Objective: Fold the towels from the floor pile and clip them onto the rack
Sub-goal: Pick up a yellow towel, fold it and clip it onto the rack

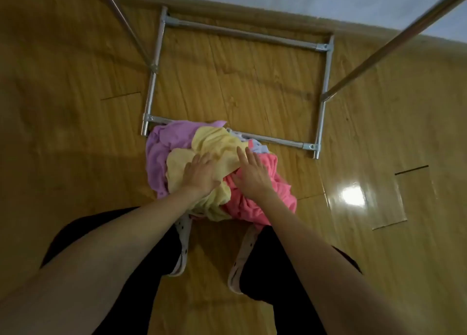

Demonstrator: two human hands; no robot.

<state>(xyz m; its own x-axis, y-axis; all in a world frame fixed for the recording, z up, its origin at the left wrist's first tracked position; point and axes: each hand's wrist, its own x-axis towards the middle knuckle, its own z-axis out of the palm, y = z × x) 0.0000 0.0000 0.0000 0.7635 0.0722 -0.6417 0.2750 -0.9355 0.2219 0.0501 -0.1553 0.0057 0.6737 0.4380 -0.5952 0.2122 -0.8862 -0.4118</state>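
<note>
Left hand [201, 174] lies flat, fingers straight, on the yellow towel [217, 142]; right hand [252, 173] beside it, fingers spread, over the pink towel [262, 203].

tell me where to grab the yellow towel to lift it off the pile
Pinch the raised fold of the yellow towel near its far end, coming from above. It lies crumpled on top of the pile, so that ridge is free, while its near end is tucked beside the pink towel.
</note>
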